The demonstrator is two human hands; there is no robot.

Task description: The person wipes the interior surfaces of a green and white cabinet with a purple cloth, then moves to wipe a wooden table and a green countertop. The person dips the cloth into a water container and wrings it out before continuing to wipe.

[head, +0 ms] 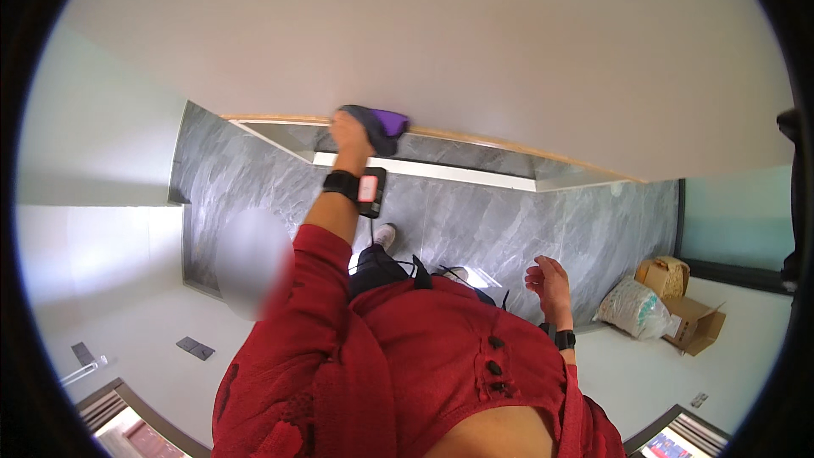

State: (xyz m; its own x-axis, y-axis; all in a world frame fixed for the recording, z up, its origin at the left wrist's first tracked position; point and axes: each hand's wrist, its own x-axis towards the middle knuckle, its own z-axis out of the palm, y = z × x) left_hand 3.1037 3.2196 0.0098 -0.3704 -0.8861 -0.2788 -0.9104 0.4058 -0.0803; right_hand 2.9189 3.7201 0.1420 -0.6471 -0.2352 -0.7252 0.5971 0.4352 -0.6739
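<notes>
My left hand [351, 133] presses a dark grey and purple cloth [381, 128] against the wooden edge [470, 135] of a large pale panel [432, 44], which may be a tabletop. The cloth lies over that edge, partly under my fingers. On the wrist is a black strap, and a small black device [373, 192] with a pinkish label hangs beside it. My right hand [551, 283] is held low at my side over the grey floor, fingers loosely curled with nothing between them. It also wears a black wrist strap.
A white bar [432, 172] runs beneath the panel edge. Grey marbled floor [496, 222] lies under my feet. At the right, against the wall, are a filled plastic bag [633, 308] and open cardboard boxes [699, 326]. A blurred pale round shape [251, 264] is by my left arm.
</notes>
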